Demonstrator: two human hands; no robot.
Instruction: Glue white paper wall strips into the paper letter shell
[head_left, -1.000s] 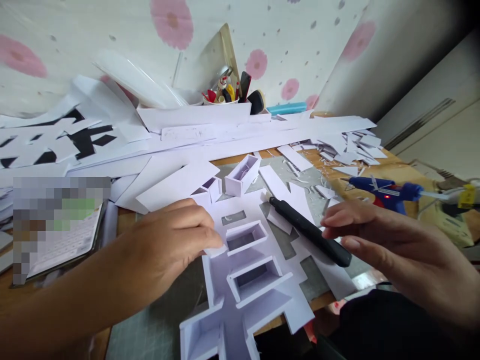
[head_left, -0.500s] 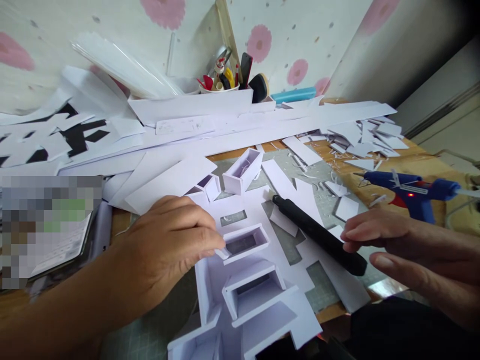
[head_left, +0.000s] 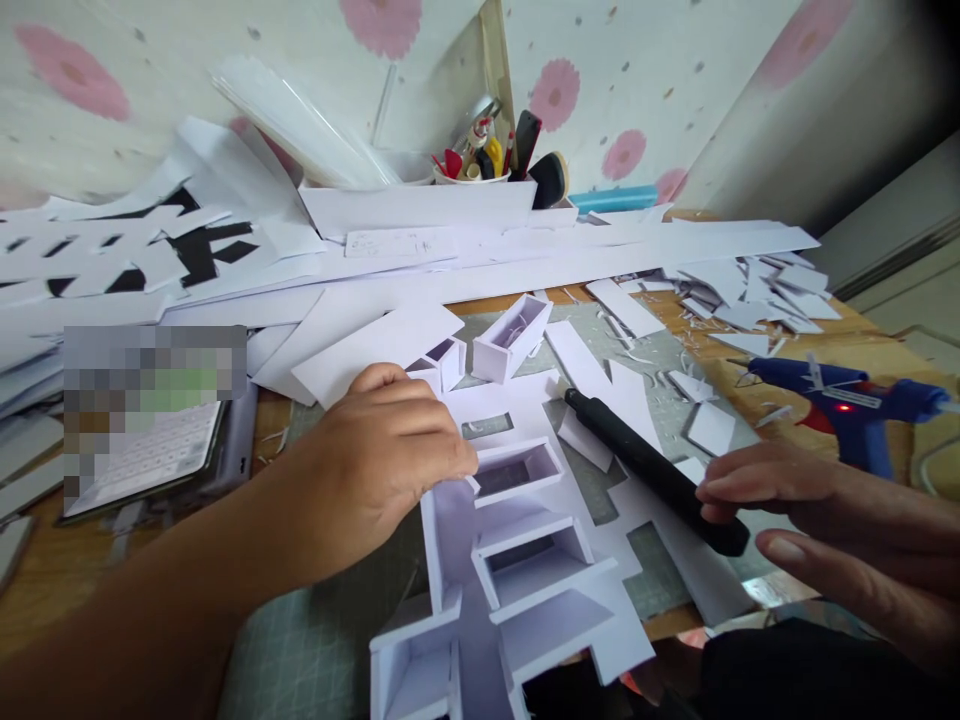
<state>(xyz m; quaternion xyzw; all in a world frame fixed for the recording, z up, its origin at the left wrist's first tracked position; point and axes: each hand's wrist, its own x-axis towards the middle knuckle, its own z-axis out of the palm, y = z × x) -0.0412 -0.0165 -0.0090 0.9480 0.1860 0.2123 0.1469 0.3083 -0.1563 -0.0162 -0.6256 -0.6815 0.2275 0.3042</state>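
Note:
My left hand is closed, thumb and fingers pinching a small white foam board piece at the left end of a raised rectangular frame. That frame stands on a white foam board model with cut-out openings and several box-like parts. My right hand is open, thumb and fingers apart, with nothing between them. Its fingertips are at the rear end of a black-handled cutter knife, which lies across the board; whether they touch it I cannot tell.
A blue hot glue gun with a lit red light lies at right. White offcuts are heaped behind it. A tablet-like device stands at left. Small white boxes sit on the green cutting mat. A cup of tools stands behind.
The view has shifted left, so everything appears further right. My left hand still pinches at the frame's left end. My right hand remains open by the knife.

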